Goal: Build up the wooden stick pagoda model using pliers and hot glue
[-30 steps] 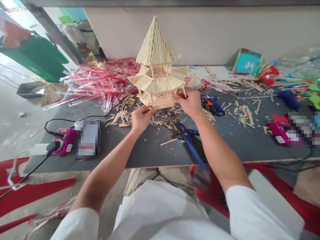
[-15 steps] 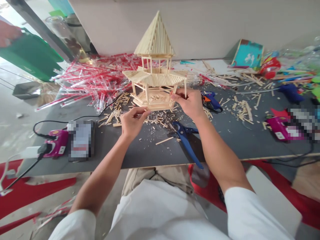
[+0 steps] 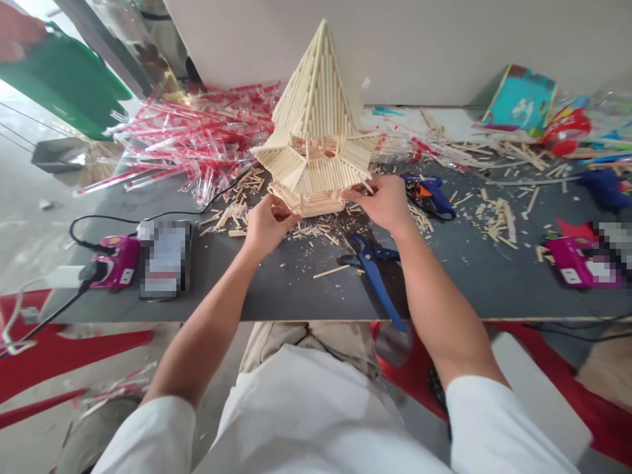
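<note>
A pale wooden-stick pagoda model [image 3: 316, 125] with a tall pointed roof stands tilted toward me at the back middle of the grey table [image 3: 296, 289]. My left hand [image 3: 266, 224] grips the left edge of its base with curled fingers. My right hand [image 3: 382, 201] pinches the base's right side under the lower roof. Short stick offcuts [image 3: 237, 217] lie scattered around the base.
Blue-handled cutters [image 3: 372, 270] lie just right of my hands, with a blue glue gun [image 3: 429, 194] behind them. Red-and-clear wrappers [image 3: 192, 138] are heaped at the back left. A magenta device [image 3: 113, 263] with cables sits left, another [image 3: 575, 263] right. A loose stick [image 3: 330, 271] lies in front.
The pagoda has tipped its roof toward me, so I see it more from above. Both hands have shifted in on the base; the left now grips its edge.
</note>
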Demonstrator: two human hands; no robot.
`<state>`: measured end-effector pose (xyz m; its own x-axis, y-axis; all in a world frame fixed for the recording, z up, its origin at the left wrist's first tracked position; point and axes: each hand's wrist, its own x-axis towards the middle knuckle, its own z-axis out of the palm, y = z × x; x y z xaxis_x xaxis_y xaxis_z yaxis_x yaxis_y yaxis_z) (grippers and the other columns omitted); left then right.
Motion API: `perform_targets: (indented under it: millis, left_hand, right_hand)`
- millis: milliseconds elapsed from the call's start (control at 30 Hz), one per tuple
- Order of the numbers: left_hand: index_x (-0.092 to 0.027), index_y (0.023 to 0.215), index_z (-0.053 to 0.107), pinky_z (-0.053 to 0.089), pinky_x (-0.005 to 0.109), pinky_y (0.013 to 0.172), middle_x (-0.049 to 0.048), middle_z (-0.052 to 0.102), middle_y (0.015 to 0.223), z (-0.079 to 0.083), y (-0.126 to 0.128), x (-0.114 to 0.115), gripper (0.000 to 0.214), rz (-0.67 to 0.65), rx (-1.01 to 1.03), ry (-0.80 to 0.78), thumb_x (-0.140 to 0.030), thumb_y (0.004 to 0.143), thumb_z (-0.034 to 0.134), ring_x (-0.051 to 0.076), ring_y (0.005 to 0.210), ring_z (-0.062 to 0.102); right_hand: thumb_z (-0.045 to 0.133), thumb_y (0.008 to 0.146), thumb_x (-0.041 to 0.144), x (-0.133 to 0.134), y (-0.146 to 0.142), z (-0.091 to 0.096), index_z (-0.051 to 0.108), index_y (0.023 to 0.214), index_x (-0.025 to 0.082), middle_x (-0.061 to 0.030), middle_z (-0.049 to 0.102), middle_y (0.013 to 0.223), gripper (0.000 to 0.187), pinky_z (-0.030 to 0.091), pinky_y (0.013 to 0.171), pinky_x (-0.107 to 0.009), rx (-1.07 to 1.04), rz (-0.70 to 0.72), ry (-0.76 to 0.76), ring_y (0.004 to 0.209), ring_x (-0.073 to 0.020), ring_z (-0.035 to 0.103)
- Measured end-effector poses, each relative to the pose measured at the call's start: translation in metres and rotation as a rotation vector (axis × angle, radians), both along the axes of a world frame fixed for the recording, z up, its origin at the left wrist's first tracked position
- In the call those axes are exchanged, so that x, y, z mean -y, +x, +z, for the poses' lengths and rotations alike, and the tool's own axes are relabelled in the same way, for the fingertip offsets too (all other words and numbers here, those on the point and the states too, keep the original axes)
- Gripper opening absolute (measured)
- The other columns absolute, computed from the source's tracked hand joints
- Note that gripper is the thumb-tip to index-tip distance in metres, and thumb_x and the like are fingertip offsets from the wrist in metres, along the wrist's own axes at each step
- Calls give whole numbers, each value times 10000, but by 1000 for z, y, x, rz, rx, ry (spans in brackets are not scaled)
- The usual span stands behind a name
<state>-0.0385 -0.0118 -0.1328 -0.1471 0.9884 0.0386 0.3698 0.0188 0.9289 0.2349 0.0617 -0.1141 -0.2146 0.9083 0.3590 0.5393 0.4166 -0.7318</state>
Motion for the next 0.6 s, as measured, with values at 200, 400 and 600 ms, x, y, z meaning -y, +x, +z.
perform_targets:
  millis: [200, 400, 600]
  left_hand:
    - [-193, 848, 592, 496, 282, 643, 17, 747, 764, 12, -11, 2, 289, -56, -275, 41, -224, 706, 843, 151, 669, 671]
    - [-193, 821, 639, 466, 301, 640, 18, 743, 770, 16, -16, 5, 197, -49, -421, 85, -231, 753, 820, 159, 652, 653]
    - [-201, 830, 669, 466, 297, 636, 11, 755, 781, 18, -20, 5, 128, -61, -469, 119, -246, 790, 782, 158, 650, 657]
  right_hand:
    - [873, 808, 321, -1, 16, 10, 822, 891, 143, -83, 774, 848, 203, 497, 718, -348, 96, 55, -53, 781, -251, 697]
    - [845, 828, 492, -4, 41, 20, 814, 832, 160, -17, 658, 651, 334, 399, 637, -320, 216, -32, 2, 608, -161, 555]
    - [814, 827, 388, -8, 66, 26, 840, 918, 166, -30, 701, 697, 242, 394, 627, -325, 189, -168, -9, 622, -170, 553]
